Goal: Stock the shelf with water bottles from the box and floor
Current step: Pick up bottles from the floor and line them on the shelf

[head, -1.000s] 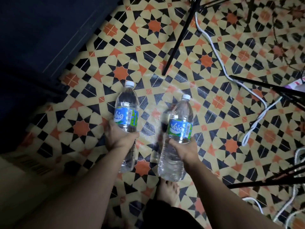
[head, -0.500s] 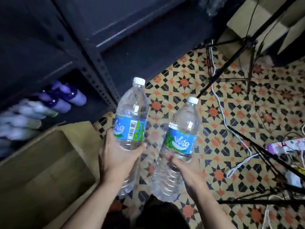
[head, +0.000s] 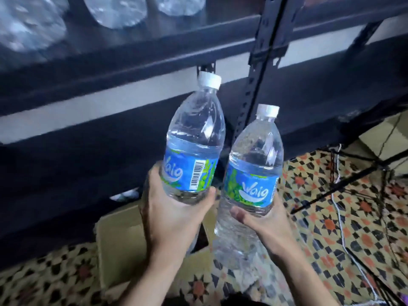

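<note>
I hold two clear water bottles with blue-green labels and white caps, both upright and tilted slightly right. My left hand (head: 174,213) grips the left bottle (head: 196,138) around its lower half. My right hand (head: 262,224) grips the right bottle (head: 256,155) just below its label. Both bottles are in front of the dark metal shelf (head: 132,60). On an upper shelf level stand several clear bottles (head: 117,9), blurred. The cardboard box (head: 119,244) lies on the floor below my left arm.
A perforated shelf upright (head: 260,74) runs behind the two bottles. Black tripod legs (head: 344,180) and a white cable (head: 340,219) cross the patterned tile floor (head: 331,239) on the right.
Both bottles have been lifted from near the floor up to shelf height. My view has swung upward from the tiles to the shelf rails and the stocked bottles.
</note>
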A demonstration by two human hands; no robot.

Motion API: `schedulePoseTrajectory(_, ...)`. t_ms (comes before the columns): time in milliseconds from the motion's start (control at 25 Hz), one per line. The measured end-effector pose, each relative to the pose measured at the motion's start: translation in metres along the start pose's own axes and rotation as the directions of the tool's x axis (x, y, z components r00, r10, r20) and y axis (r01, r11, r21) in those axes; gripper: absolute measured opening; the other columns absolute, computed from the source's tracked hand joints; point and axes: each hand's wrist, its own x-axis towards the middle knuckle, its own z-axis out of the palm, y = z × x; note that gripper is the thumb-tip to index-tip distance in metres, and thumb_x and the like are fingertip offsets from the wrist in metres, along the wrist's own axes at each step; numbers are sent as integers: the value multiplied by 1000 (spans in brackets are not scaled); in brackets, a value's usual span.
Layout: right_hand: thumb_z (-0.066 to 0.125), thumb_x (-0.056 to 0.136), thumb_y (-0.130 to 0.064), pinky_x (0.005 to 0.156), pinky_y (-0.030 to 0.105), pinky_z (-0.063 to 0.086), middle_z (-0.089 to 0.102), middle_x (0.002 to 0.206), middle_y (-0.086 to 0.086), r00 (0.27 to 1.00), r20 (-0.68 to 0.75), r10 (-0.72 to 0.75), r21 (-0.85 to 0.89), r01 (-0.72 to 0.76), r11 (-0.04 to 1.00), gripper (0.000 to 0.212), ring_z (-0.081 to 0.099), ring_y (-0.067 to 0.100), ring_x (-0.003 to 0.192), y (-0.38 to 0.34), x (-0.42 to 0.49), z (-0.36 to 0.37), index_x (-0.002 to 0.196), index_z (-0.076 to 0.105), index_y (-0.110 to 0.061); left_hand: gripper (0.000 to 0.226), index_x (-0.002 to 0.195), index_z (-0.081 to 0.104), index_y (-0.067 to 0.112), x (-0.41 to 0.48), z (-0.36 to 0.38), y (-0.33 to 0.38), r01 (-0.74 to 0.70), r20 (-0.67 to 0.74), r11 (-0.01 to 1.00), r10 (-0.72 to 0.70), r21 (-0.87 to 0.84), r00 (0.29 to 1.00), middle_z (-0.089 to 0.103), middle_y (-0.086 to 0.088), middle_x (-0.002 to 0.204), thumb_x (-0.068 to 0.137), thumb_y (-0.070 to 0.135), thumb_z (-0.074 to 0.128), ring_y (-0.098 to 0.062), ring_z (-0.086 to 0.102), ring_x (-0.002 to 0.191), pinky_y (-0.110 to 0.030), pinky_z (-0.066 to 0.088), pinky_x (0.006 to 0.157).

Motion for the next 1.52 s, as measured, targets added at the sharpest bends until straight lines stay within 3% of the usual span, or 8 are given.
schedulePoseTrajectory(120, 85, 56, -8, 77, 17, 54, 75, 107, 2, 981, 162, -110, 21, 108, 994, 74, 73, 13, 95, -65, -18, 63, 123, 55, -2, 86, 122, 56, 20, 11, -77, 25, -39, -183, 999, 42, 18, 982, 59, 12, 107, 47, 45, 90, -8, 56, 98, -17, 38, 82)
schedulePoseTrajectory(280, 81, 59, 0, 78, 18, 54, 75, 109, 1, 912, 364, -190, 85, 171, 982, 69, 72, 13, 97, -127, -36, 137, 123, 54, -3, 87, 121, 58, 15, 23, -160, 40, -15, -402, 999, 28, 37, 915, 61, 4, 107, 45, 36, 94, -20, 60, 103, -28, 46, 86)
schedulePoseTrajectory(440, 82, 60, -1, 78, 24, 55, 74, 109, 8, 832, 494, -253, 85, 243, 966, 68, 72, 20, 96, -172, -45, 207, 121, 54, -2, 86, 121, 58, 10, 44, -239, 43, -52, -579, 998, 67, 42, 813, 55, 9, 106, 47, 34, 94, -5, 51, 97, -7, 34, 83)
schedulePoseTrajectory(640, 82, 62, 10, 76, 20, 55, 75, 106, 5, 718, 623, -312, 128, 300, 945, 65, 73, 15, 93, -212, -49, 283, 118, 55, -7, 88, 123, 57, 10, 73, -304, 43, -33, -723, 999, 24, 1, 690, 62, -4, 112, 46, 34, 94, -24, 58, 105, -27, 42, 89)
schedulePoseTrajectory(720, 82, 62, 11, 75, 20, 55, 76, 104, 7, 685, 655, -319, 128, 315, 940, 64, 73, 15, 91, -224, -47, 311, 118, 56, -7, 89, 124, 57, 8, 84, -324, 42, -44, -779, 999, 24, -4, 626, 62, -6, 113, 47, 33, 94, -25, 58, 106, -24, 40, 89)
schedulePoseTrajectory(1120, 86, 68, -2, 75, 12, 54, 76, 92, -13, 649, 626, -433, 126, 463, 877, 55, 72, 0, 85, -290, -9, 441, 111, 57, -19, 89, 125, 55, 8, 162, -391, 22, -94, -859, 995, 33, -18, 510, 59, -5, 115, 50, 32, 95, -21, 55, 107, -13, 32, 86)
schedulePoseTrajectory(1320, 90, 66, -10, 79, 14, 55, 75, 98, 0, 709, 542, -451, 106, 474, 874, 64, 72, 2, 84, -294, 21, 495, 118, 53, -11, 91, 127, 54, 6, 191, -412, 14, -80, -864, 997, 27, -16, 503, 59, -7, 117, 51, 34, 95, -25, 57, 110, -30, 42, 93)
schedulePoseTrajectory(1520, 94, 58, -16, 87, 38, 59, 74, 101, 0, 736, 465, -492, 83, 517, 852, 76, 73, 12, 89, -285, 47, 537, 119, 50, -15, 89, 125, 55, 6, 209, -424, -2, -81, -854, 996, 17, -30, 520, 60, -8, 115, 50, 33, 95, -25, 58, 107, -34, 46, 93)
